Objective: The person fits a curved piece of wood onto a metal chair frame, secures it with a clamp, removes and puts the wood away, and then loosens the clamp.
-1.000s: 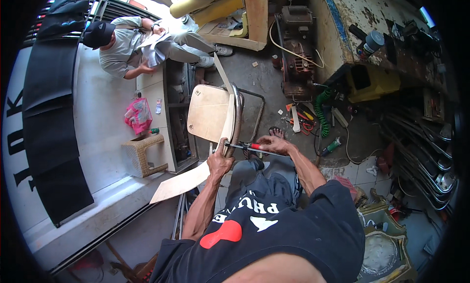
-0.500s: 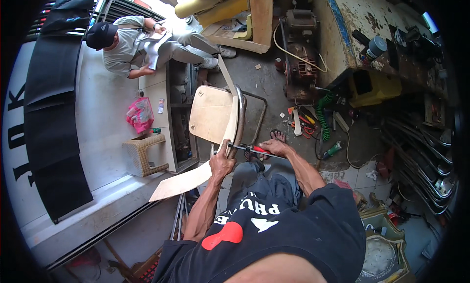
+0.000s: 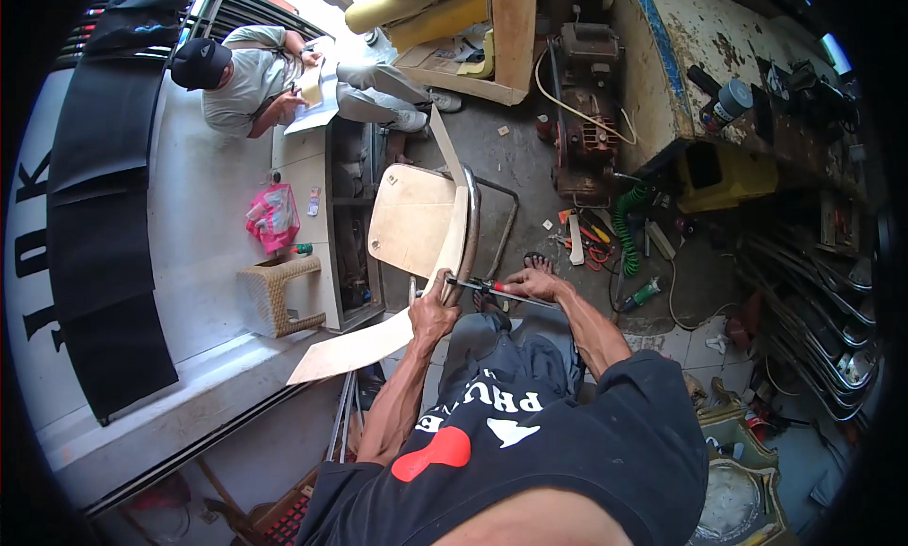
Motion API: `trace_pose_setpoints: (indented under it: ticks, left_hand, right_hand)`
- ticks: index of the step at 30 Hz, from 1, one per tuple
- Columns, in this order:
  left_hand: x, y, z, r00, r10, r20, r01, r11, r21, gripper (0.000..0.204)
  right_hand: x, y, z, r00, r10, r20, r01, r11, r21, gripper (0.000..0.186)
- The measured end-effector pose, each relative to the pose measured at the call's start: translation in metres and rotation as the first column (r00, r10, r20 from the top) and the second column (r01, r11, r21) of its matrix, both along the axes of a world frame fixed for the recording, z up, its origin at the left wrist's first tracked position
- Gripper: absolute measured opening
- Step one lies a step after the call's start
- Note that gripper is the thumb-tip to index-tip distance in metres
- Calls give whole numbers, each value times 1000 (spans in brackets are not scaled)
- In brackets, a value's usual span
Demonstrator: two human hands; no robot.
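Floor beyond chair [image 3: 416, 220] open; tool clutter [image 3: 591, 239] right, seemingly near

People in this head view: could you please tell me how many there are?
2: the wearer, whose left hand and right hand are at the chair, and a seated person at upper left. Others may be hidden.

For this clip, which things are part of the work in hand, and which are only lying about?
In hand:
- left hand gripping the curved pale plywood chair back
- right hand on the red-handled screwdriver
- pale wooden chair seat

Lying about:
- coiled green hose
- small woven wicker stool
- pink plastic bag
- yellow plastic container
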State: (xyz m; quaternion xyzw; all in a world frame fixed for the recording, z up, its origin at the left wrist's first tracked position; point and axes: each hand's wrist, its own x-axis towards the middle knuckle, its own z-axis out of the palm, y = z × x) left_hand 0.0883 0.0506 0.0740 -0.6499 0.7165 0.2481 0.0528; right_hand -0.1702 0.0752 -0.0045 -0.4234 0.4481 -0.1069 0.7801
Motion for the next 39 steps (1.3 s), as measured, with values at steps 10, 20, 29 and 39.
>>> trace_pose_setpoints:
  ticks: [10,20,29,39]
  left_hand:
    - [-3,-4,8,1000,-7,-5,8,1000,27,77]
    - [2,2,4,1000,1,-10,0,1000,24,77]
    - [-4,-1,8,1000,16,24,-18,995,97,80]
    - [-4,-1,10,999,36,2,-36,994,99,80]
  right_hand:
    - [7,5,-46,984,-47,171,15,983,183,54]
    - [13,9,-53,986,-66,150,60,997,40,44]
    - [13,7,-55,979,-114,171,96,989,109,46]
    - [22,13,-66,940,-214,265,132,946,295,40]
